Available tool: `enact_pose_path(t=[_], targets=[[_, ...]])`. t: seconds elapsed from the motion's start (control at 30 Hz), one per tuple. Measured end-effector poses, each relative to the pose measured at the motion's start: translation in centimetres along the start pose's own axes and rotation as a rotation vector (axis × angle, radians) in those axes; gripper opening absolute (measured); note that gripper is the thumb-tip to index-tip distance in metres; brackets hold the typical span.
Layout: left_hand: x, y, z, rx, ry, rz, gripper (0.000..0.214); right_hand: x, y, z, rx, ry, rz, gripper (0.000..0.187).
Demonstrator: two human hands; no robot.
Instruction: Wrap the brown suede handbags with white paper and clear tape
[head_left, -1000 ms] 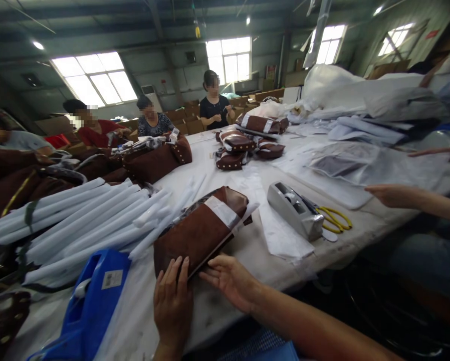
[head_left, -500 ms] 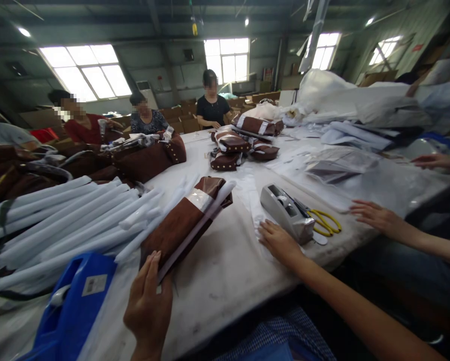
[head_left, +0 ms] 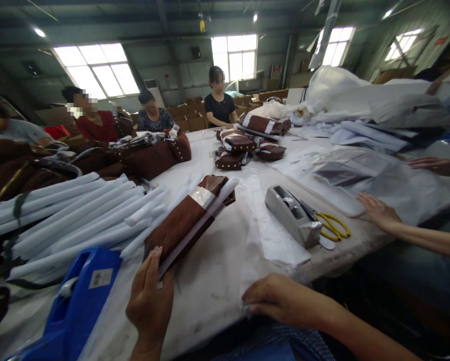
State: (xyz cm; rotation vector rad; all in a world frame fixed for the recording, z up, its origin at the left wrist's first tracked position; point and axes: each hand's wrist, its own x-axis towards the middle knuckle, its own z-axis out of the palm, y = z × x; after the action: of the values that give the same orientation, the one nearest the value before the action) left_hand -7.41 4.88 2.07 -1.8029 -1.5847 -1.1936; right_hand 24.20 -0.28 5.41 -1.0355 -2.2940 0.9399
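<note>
A brown folded bag (head_left: 183, 215), with clear tape round its upper part and a pale rolled strip along its side, lies tilted on the white table. My left hand (head_left: 150, 296) grips the near end of it, fingers on top and thumb at the side. By the table's front edge my right hand (head_left: 277, 301) is closed, fingertips pinched on the near end of a thin whitish plastic sheet (head_left: 249, 250). Beyond that hand stands a grey tape dispenser (head_left: 292, 215). Yellow-handled scissors (head_left: 333, 228) lie against its right side.
White rolled tubes (head_left: 78, 215) and a blue tape dispenser (head_left: 82, 301) are at left. Wrapped brown bags (head_left: 232, 150) are stacked mid-table. A co-worker's hand (head_left: 379, 213) rests on clear plastic at right. Other people stand across the table.
My right hand has drawn back from beside the grey dispenser to the table's front edge, pulling the thin sheet along. My left hand stays on the bag. The view has shifted slightly.
</note>
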Motion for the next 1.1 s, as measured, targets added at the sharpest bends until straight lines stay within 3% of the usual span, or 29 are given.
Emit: enact_pose_path(t=[0.07,0.2,0.27,0.33,0.47,0.6,0.7,0.8,0.9,1.03,1.1], targets=[[0.1,0.0,0.0,-0.004,0.008,-0.006,0.064,0.1,-0.1,0.4,0.046,0.006,0.09,0.029],[0.2,0.1,-0.1,-0.018,0.007,-0.016,0.061,2.1,3.7,1.6,-0.349,0.393,0.372,0.05],[0.2,0.0,-0.1,-0.031,0.011,-0.022,0.06,3.1,5.7,2.9,-0.536,0.405,0.442,0.07],[0.3,-0.2,-0.1,-0.041,0.027,-0.036,0.059,3.8,6.5,4.4,-0.602,0.329,0.442,0.085],[1.1,-0.9,-0.3,-0.078,0.075,-0.089,0.055,5.3,5.4,6.8,-0.535,0.137,0.273,0.087],[2.5,-1.1,-0.8,-0.13,0.157,-0.115,0.051,8.4,4.7,6.8,-0.401,-0.024,0.033,0.086],[3.5,-0.5,-1.3,-0.157,0.222,-0.073,0.053,11.3,5.2,6.1,-0.369,-0.045,-0.059,0.082],[4.0,0.6,-1.4,-0.191,0.257,0.024,0.054,13.2,5.4,5.6,-0.382,0.034,-0.129,0.077],[3.6,1.8,-1.0,-0.239,0.22,0.117,0.048,12.3,4.3,5.4,-0.393,0.135,-0.277,0.065],[1.2,3.1,0.3,-0.298,0.131,0.238,0.04,8.1,1.7,4.4,-0.399,0.197,-0.573,0.051],[-0.5,3.5,0.8,-0.308,0.072,0.294,0.037,6.4,0.7,3.1,-0.427,0.227,-0.649,0.048]])
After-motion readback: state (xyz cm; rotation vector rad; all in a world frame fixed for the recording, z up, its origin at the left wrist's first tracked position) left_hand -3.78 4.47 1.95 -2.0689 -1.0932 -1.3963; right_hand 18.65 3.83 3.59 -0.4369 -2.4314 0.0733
